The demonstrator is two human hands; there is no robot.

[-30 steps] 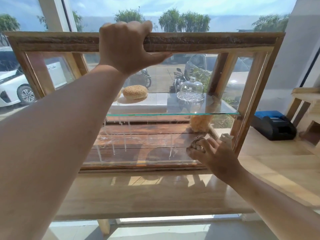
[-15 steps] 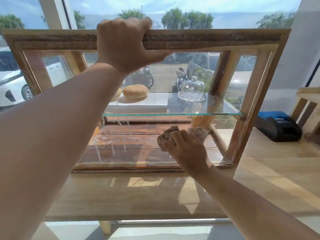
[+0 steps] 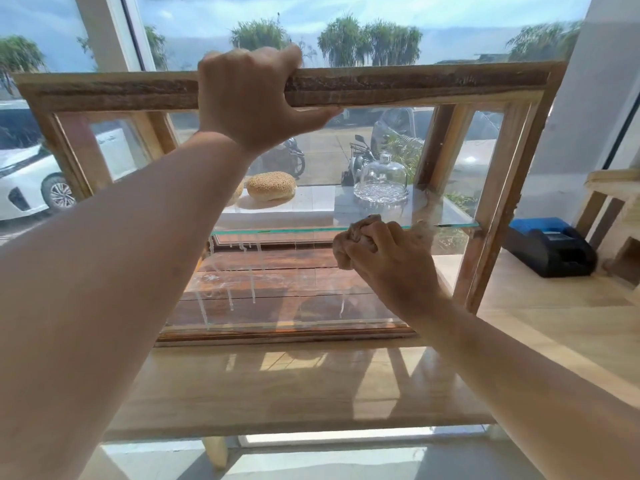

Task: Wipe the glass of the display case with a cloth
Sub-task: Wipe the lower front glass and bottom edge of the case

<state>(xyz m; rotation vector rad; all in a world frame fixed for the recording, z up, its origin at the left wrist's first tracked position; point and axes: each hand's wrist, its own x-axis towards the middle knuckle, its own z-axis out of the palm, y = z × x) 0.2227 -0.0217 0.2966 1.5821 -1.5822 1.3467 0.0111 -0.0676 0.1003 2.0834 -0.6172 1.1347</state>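
A wooden-framed display case (image 3: 415, 83) stands on a light wooden counter (image 3: 277, 386). My left hand (image 3: 249, 95) grips the case's top rail from above. My right hand (image 3: 388, 261) is closed on a crumpled tan cloth (image 3: 360, 232) and presses it against the front glass (image 3: 277, 285), at about the level of the inner glass shelf. White streaks of cleaning liquid run down the lower left part of the glass. Inside, a sesame bun (image 3: 271, 186) and a glass dome on a dish (image 3: 381, 181) sit on the shelf.
A black and blue receipt printer (image 3: 550, 247) sits on the counter to the right of the case. A wooden rack (image 3: 613, 202) stands at the far right. Behind the case, a window shows parked cars and motorbikes.
My right hand with the cloth has moved left from the lower right corner of the glass, then upward to the shelf level. My left hand has stayed on the top rail.
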